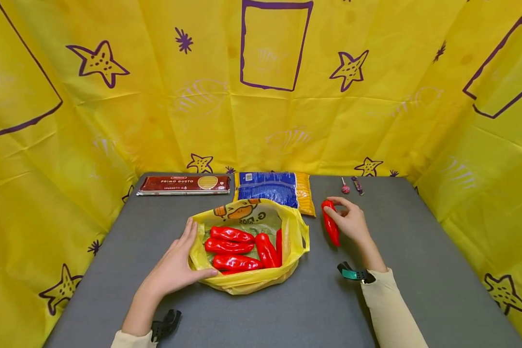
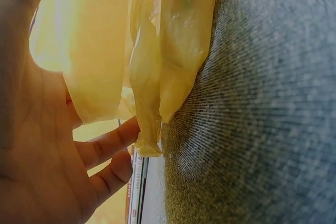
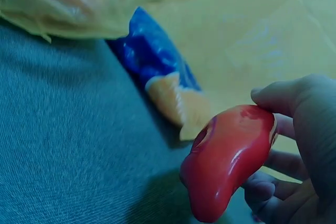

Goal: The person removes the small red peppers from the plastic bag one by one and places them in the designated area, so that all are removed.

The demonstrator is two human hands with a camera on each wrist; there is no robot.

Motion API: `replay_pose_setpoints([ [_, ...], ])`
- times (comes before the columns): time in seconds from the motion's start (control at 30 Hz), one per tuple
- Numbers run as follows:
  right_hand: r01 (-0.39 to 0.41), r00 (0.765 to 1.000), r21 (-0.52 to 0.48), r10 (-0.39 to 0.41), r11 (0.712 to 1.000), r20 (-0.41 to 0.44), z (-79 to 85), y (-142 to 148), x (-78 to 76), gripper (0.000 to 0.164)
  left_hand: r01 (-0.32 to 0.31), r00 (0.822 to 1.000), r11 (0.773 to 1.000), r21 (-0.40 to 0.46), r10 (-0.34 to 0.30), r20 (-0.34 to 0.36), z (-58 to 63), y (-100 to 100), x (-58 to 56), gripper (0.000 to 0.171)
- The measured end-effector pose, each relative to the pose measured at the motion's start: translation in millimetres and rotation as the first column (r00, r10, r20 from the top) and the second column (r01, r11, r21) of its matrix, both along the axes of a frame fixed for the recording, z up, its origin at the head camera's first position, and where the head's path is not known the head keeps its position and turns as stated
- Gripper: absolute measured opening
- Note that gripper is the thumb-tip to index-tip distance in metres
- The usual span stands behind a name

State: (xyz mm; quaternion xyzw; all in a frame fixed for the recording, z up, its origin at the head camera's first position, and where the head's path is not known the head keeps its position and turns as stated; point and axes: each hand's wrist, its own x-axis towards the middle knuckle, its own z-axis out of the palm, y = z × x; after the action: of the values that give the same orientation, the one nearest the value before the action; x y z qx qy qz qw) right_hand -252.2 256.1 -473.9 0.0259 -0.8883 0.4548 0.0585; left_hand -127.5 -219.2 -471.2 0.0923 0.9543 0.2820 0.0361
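A yellow plastic bag (image 1: pixel 261 279) stands with its mouth spread wide, several red peppers (image 1: pixel 232 247) lying inside. My left hand (image 1: pixel 179 263) rests at the bag's left side, thumb on the front rim and long fingers stretched along the edge. In the left wrist view, those fingers touch the thin yellow plastic (image 2: pixel 149 87). To the right of the bag, my right hand (image 1: pixel 350 220) pinches another red pepper (image 1: pixel 331 224) by its upper end between thumb and fingers. The right wrist view shows this pepper (image 3: pixel 231 156) tip down, over its shadow on the grey tabletop.
Behind the yellow bag lies a blue and yellow packet (image 1: pixel 267 187). A red spaghetti pack (image 1: pixel 184 185) is at the back left. A lollipop (image 1: pixel 345 187) and a purple wrapped candy (image 1: pixel 357 185) lie at the back right. Yellow cloth (image 1: pixel 269 111) walls the grey table (image 1: pixel 417 251).
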Motion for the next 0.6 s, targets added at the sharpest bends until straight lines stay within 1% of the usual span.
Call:
replay_pose_setpoints([
  [0.13, 0.006, 1.0, -0.002, -0.006, 1.0, 0.015, -12.7, 2.2, -7.8, 0.044, 0.001, 1.0, 1.0, 0.002, -0.001, -0.005, 0.8, -0.2, -0.1, 0.139],
  [0.27, 0.015, 0.999, 0.001, -0.015, 1.0, 0.028, -23.9, 3.3, -10.4, 0.045, -0.004, 1.0, 1.0, -0.002, 0.004, -0.002, 2.0, -0.1, 0.1, 0.139],
  [0.5, 0.033, 0.999, 0.006, -0.033, 0.999, -0.036, -36.2, 6.7, -10.6, 0.043, -0.007, 1.0, 1.0, -0.012, 0.007, 0.012, 3.5, 0.3, 0.8, 0.139],
  [0.6, 0.057, 0.997, 0.024, -0.056, 0.998, -0.045, -38.8, 8.9, -9.1, 0.042, -0.01, 1.0, 1.0, -0.011, 0.01, 0.019, 2.6, 0.1, 1.3, 0.139],
])
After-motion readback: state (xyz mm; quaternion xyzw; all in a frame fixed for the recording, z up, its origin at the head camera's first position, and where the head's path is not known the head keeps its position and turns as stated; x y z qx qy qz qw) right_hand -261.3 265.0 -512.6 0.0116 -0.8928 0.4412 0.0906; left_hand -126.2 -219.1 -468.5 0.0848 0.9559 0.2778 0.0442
